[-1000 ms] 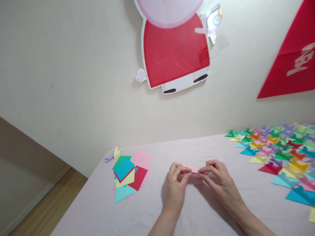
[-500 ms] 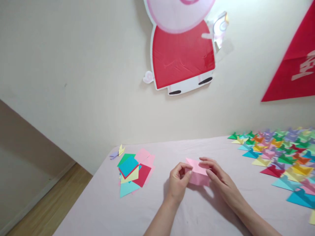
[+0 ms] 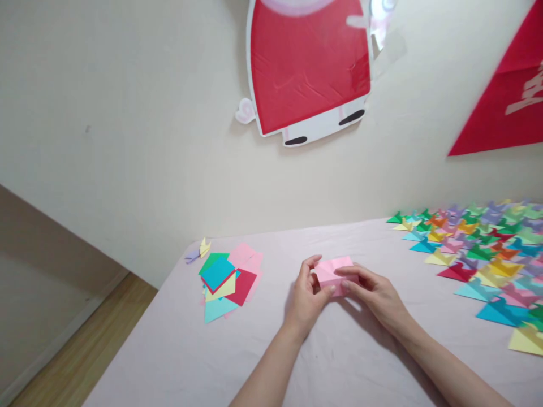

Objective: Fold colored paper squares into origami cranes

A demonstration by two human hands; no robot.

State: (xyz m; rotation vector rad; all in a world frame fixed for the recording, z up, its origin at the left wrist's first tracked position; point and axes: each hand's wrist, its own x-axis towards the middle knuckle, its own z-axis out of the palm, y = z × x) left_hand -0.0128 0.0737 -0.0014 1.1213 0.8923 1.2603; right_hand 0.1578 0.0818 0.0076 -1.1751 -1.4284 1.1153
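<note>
A creased sheet of pink origami paper (image 3: pixel 331 271) is held just above the pale cloth, between both hands. My left hand (image 3: pixel 309 291) grips its left side, thumb at the lower edge and the index finger up behind the left corner. From the right, my right hand (image 3: pixel 371 291) pinches the sheet, with the fingers over its face and the thumb low at the front edge. A fold line runs across the paper, and its lower part tilts down toward me. The fingers cover part of the right side.
Loose coloured paper squares (image 3: pixel 224 282) lie in a pile on the left of the table (image 3: pixel 169 362). Beyond them sit small folded paper pieces (image 3: pixel 199 251). Rows of folded paper birds (image 3: pixel 479 254) cover the right side. A wall with a red-and-white cutout (image 3: pixel 309 68) stands behind.
My right hand has closed on the paper's right side, where its fingers were spread over it before. The paper is turned slightly, and the view has tipped downward.
</note>
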